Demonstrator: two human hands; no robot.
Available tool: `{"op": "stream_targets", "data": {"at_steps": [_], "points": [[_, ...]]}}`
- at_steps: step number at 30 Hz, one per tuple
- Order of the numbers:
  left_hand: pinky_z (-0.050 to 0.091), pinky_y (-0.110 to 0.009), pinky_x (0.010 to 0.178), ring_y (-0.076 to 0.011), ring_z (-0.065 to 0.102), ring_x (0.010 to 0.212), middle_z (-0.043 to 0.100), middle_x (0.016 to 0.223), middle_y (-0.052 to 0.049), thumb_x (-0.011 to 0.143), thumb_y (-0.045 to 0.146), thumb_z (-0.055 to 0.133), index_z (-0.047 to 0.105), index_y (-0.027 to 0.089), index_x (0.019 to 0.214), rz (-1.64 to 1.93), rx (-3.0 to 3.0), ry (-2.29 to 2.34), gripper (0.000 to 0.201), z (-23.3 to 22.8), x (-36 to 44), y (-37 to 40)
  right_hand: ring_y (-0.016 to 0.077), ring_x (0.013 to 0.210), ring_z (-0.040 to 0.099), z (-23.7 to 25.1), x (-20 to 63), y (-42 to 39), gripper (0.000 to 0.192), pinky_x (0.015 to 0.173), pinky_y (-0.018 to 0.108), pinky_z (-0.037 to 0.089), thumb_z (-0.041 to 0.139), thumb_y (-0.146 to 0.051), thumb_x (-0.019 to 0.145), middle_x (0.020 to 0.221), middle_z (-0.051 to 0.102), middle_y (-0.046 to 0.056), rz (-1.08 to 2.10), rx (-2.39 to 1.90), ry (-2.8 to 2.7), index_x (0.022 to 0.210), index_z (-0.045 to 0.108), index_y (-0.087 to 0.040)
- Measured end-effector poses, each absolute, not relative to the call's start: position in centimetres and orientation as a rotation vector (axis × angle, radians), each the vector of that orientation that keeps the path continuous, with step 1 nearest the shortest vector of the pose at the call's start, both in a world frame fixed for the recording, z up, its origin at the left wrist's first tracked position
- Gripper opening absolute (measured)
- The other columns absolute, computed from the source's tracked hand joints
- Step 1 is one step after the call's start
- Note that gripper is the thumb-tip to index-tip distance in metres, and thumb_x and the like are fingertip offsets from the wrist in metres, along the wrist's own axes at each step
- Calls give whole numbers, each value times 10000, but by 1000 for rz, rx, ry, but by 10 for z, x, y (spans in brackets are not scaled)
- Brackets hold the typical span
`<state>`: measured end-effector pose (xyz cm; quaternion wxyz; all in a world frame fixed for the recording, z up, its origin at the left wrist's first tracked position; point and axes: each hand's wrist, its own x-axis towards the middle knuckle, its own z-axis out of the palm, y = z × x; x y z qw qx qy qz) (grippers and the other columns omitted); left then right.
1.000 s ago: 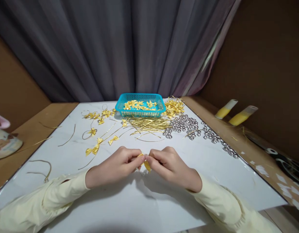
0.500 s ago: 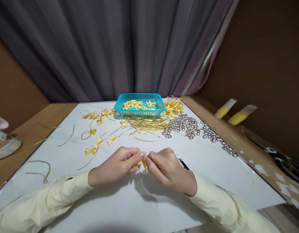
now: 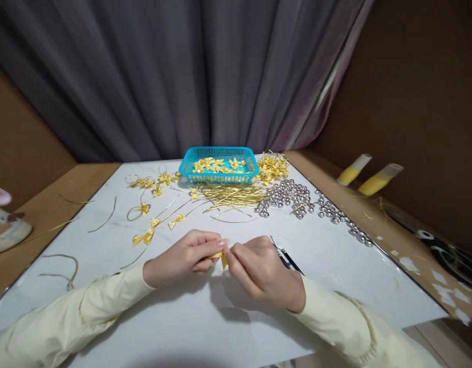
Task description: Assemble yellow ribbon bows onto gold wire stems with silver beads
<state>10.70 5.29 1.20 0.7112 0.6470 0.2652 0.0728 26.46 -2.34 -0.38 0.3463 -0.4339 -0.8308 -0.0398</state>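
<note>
Above the front middle of the white board, my left hand [image 3: 186, 258] pinches a yellow satin ribbon bow [image 3: 224, 261] between thumb and fingers. My right hand [image 3: 264, 271] is closed, its thumb and forefinger pressed together against the bow's right side, the tips meeting the left thumb. Most of the bow is hidden by the fingers. A slim black and silver tool [image 3: 291, 259] lies partly behind my right hand. Loose yellow bows [image 3: 147, 236] lie beyond my left hand.
A blue basket [image 3: 218, 179] holds ribbon bows at the back. Beside it lie a heap of yellow bows [image 3: 272, 167], gold wire ties [image 3: 234, 197] and small silvery rings [image 3: 289, 197]. Scissors [image 3: 446, 253] and two yellow-filled tubes [image 3: 381, 180] are on the right, a mug [image 3: 8, 227] on the left.
Both hands stay together at the bow. My right hand has turned and lowered slightly, so more of the black tool shows. The view has shifted a little.
</note>
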Motion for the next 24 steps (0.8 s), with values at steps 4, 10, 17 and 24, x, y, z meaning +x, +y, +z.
{"op": "stream_targets", "data": {"at_steps": [4,10,17,24], "points": [[154,-221,413,-53,184,403,266,433,100,833,456,490,384,180,599,118,1455,577,376,11,107,55,101,380,229,-9,263,-22,264,423,264,190,340,-116,859,444,293,-61,-119,-1110,-2174,613,380,-204],[178,-227,435,-67,197,428,265,460,92,874,459,438,389,179,623,119,1552,577,379,20,102,59,76,401,245,-7,263,-20,283,436,252,203,356,-143,876,477,287,-63,219,-1103,-1994,600,394,-188],[379,-272,737,-141,458,770,504,803,-12,937,389,341,547,175,816,406,1675,525,321,28,101,76,45,382,277,0,266,-11,323,388,199,211,472,-323,873,449,353,-78,1199,-933,-1248,589,431,-172],[380,-326,810,-167,512,805,554,804,-50,919,375,404,563,139,806,215,1399,321,306,28,101,74,54,425,346,-2,269,-4,268,389,190,211,498,-331,878,522,506,-33,1370,-811,-1192,688,546,-147]]}}
